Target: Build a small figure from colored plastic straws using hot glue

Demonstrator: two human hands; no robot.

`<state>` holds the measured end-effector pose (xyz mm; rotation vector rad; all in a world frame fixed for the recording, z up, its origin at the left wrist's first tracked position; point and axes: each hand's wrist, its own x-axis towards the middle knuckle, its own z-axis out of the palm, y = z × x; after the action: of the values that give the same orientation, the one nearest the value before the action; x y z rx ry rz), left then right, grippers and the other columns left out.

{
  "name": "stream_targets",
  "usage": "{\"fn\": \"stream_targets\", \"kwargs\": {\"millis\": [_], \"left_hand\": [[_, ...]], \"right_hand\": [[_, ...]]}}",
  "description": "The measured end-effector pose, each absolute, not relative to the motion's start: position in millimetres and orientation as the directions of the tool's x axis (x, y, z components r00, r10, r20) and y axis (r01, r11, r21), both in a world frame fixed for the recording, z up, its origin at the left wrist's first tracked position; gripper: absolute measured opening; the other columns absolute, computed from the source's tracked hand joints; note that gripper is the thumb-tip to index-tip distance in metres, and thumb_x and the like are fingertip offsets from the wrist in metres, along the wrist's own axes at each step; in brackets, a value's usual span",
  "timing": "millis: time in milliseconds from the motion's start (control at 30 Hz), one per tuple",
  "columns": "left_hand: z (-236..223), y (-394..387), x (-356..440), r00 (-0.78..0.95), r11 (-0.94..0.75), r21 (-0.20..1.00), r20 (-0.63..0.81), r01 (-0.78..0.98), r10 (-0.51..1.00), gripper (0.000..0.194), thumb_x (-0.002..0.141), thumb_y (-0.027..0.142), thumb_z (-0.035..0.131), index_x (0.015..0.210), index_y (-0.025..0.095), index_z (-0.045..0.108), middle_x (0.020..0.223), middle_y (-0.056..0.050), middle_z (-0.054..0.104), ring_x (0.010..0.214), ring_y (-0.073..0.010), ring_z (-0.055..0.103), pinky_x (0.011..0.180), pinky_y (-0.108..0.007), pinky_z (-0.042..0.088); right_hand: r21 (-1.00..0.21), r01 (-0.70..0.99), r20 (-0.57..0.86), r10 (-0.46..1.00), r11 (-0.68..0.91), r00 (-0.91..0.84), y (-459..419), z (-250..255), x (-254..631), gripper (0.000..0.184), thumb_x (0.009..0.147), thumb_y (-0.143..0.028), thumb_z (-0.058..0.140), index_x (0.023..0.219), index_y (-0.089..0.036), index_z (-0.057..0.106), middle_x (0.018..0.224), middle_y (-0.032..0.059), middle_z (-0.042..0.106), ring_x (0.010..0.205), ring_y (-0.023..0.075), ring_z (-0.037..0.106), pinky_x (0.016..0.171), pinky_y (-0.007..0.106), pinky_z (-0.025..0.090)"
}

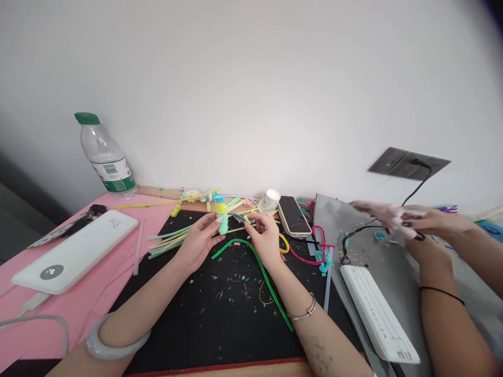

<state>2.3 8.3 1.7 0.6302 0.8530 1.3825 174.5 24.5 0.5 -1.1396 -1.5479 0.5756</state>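
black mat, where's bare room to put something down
Free: the near part of the black mat, between the left forearm and the green pipe cleaner, with only small scraps. Also the pink sheet near the power bank. Crowded: the far edge around both hands, with straws, cup and phone.

Both forearms extend forward over the black mat (pixel 220 309), converging near its far edge. Left hand (pixel 198 242): palm turned inward, fingers curled in a pinch. Right hand (pixel 267 238): fingers bent downward, fingertips closed together, close beside the left.
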Motion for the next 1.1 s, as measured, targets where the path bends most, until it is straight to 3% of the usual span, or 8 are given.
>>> {"fn": "stream_targets", "kwargs": {"millis": [133,233,367,500,733,900,1100], "left_hand": [[1.8,8.6,2.3,-0.017,0.119,0.806,-0.159,-0.58,0.987,0.034,0.059,0.03,0.085,0.087,0.019,0.068,0.08,0.002,0.061,0.071,-0.009,0.057,0.062,-0.021,0.053],[1.2,9.5,1.9,-0.021,0.119,0.801,-0.162,-0.586,0.987,0.034,0.06,0.03,0.085,0.087,0.019,0.067,0.079,0.002,0.06,0.07,-0.009,0.057,0.062,-0.022,0.053],[0.8,9.9,1.8,-0.022,0.124,0.8,-0.169,-0.587,0.985,0.035,0.059,0.03,0.085,0.087,0.02,0.066,0.079,0.002,0.059,0.071,-0.0095,0.056,0.062,-0.022,0.053],[0.6,9.6,1.7,-0.014,0.12,0.811,-0.157,-0.572,0.988,0.033,0.061,0.031,0.084,0.088,0.02,0.067,0.081,0.002,0.059,0.073,-0.0098,0.056,0.063,-0.022,0.052],[-1.8,9.3,1.1,-0.008,0.11,0.85,-0.133,-0.515,0.991,0.03,0.065,0.033,0.081,0.088,0.021,0.068,0.091,0.001,0.06,0.08,-0.0106,0.056,0.066,-0.022,0.052],[-2.0,7.3,2.7,-0.016,0.098,0.893,-0.117,-0.44,0.993,0.032,0.066,0.035,0.08,0.092,0.021,0.068,0.097,-0.001,0.059,0.085,-0.0127,0.055,0.068,-0.024,0.053],[0.0,6.1,4.6,-0.027,0.085,0.938,-0.1,-0.337,0.995,0.038,0.067,0.037,0.078,0.1,0.021,0.067,0.109,-0.004,0.058,0.095,-0.0164,0.055,0.07,-0.025,0.054]], "right_hand": [[-0.885,0.299,0.392,0.918,0.356,0.068,25.6,-2.9,173.3,0.013,0.073,-0.027,0.066,0.073,-0.018,0.057,0.063,-0.0047,0.043,0.057,0.0108,0.039,0.054,0.023,0.034],[-0.914,0.249,0.349,0.934,0.321,0.075,25.5,-3.4,172.4,0.016,0.074,-0.029,0.064,0.068,-0.019,0.053,0.059,-0.0054,0.044,0.054,0.01,0.039,0.052,0.022,0.033],[-0.941,0.147,0.318,0.946,0.306,0.065,26.8,-4.3,172.5,0.011,0.074,-0.028,0.063,0.077,-0.018,0.061,0.066,-0.0012,0.057,0.058,0.0124,0.05,0.057,0.024,0.041],[-0.956,0.08,0.285,0.958,0.282,0.025,29.8,-6.9,173.7,0.017,0.076,-0.027,0.06,0.087,-0.017,0.069,0.081,0.005,0.07,0.065,0.0155,0.059,0.061,0.027,0.046],[-0.953,0.093,0.288,0.957,0.289,-0.02,30.6,-8.5,175.4,0.024,0.076,-0.021,0.057,0.092,-0.018,0.075,0.089,0.0045,0.072,0.055,0.0116,0.055,0.054,0.026,0.047],[-0.962,0.083,0.263,0.965,0.26,0.023,29.5,-8.7,173.0,0.021,0.075,-0.022,0.06,0.089,-0.017,0.075,0.083,0.0052,0.074,0.064,0.0156,0.062,0.061,0.028,0.051],[-0.942,0.138,0.308,0.951,0.306,-0.011,22.4,-0.4,169.1,0.02,0.078,-0.02,0.058,0.089,-0.019,0.074,0.092,0.0049,0.075,0.078,0.0189,0.068,0.072,0.03,0.054]]}}
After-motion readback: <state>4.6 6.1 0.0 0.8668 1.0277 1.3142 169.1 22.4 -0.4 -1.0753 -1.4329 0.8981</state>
